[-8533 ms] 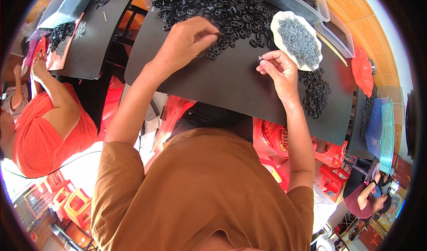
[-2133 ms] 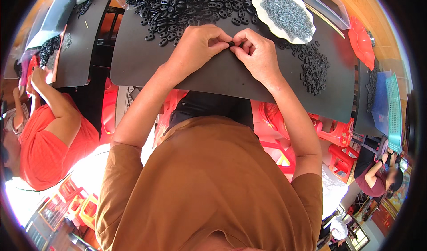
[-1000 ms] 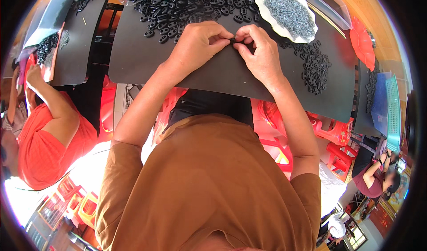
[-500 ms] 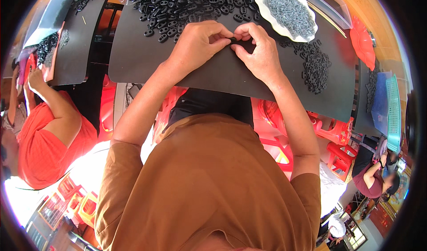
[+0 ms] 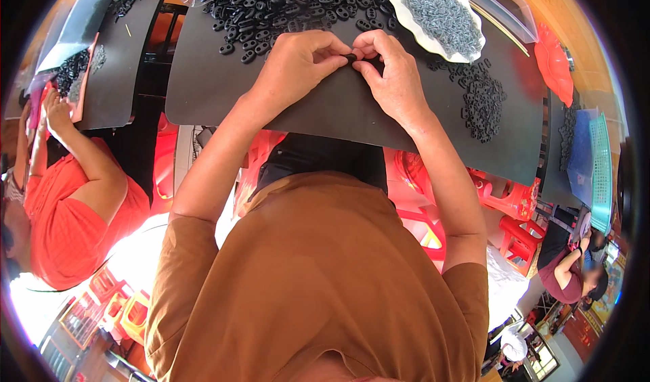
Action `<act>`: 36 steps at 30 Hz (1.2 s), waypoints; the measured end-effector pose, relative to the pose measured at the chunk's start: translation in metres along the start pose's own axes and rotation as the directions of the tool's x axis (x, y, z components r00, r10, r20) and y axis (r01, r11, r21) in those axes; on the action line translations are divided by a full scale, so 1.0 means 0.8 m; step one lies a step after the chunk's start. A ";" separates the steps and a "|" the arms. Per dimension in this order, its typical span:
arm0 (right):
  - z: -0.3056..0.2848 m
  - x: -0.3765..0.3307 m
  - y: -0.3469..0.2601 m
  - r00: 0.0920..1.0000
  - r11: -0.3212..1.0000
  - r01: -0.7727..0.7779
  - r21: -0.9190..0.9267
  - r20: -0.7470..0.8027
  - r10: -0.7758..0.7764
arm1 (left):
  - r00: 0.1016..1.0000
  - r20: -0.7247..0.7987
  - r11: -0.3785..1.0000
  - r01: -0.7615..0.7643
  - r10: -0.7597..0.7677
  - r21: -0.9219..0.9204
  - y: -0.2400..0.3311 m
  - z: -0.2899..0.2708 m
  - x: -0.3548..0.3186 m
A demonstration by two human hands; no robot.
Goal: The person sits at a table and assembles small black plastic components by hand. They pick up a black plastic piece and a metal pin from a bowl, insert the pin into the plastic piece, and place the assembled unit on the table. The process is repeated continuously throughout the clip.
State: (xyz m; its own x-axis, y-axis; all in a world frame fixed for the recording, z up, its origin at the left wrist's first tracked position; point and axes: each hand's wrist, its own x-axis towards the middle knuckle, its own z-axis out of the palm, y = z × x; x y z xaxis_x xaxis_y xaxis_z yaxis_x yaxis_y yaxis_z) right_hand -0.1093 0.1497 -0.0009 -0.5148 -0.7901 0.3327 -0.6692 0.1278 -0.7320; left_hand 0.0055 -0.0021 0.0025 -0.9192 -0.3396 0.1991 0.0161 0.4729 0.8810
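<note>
The hands meet over the middle of the bench: the left hand (image 5: 298,60) and the right hand (image 5: 393,71) are curled toward each other, thumbs and forefingers pinched together on one small black oval plastic piece (image 5: 349,58) held between them, just above the dark matte sheet (image 5: 338,111) that covers the bench. Both hands are closed in a fine pinch on that piece; its details are too small to tell.

Just beyond the hands, at the far edge of the sheet, lies a broad heap of black oval plastic pieces (image 5: 291,3), spread loosely and reaching close to the left knuckles. To the right of the heap stands a white scalloped shallow dish (image 5: 409,27), filled with small grey metal parts (image 5: 440,13). Nearer the person's right, a smaller scattered pile of black pieces (image 5: 484,98) lies on the sheet, well apart from the hands.

The person wears a brown short-sleeved shirt (image 5: 318,280), with both forearms coming up from below. At the left another person in an orange-red top (image 5: 68,226) reaches toward a separate dark sheet (image 5: 115,77). Red plastic stools (image 5: 514,199) show below the bench edge at the right.
</note>
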 end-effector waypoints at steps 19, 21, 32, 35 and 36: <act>-0.002 0.002 0.006 0.998 0.995 -0.007 0.099 -0.055 0.012 | 0.999 -0.009 0.999 0.040 -0.041 -0.031 -0.006 -0.004 0.002; -0.002 0.003 0.007 0.998 0.989 -0.035 0.146 -0.049 0.043 | 0.999 -0.009 0.998 0.050 -0.050 -0.037 -0.005 -0.005 0.002; 0.000 0.004 0.018 0.989 0.750 -0.112 0.652 -0.002 0.148 | 0.972 0.041 0.893 0.228 -0.230 -0.388 -0.007 0.003 0.008; -0.003 0.004 0.015 0.984 0.767 -0.155 0.623 0.024 0.179 | 0.975 0.037 0.886 0.214 -0.218 -0.411 -0.009 0.004 0.008; -0.003 0.003 0.014 0.981 0.770 -0.170 0.615 0.034 0.189 | 0.976 0.034 0.890 0.209 -0.214 -0.405 -0.008 0.004 0.009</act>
State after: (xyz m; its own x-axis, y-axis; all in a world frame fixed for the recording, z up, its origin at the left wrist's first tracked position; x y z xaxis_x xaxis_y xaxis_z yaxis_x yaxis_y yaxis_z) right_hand -0.1196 0.1507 -0.0066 -0.6132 -0.7719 0.1678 -0.0984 -0.1361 -0.9858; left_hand -0.0025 -0.0047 -0.0033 -0.9142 -0.4052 -0.0088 -0.0186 0.0204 0.9996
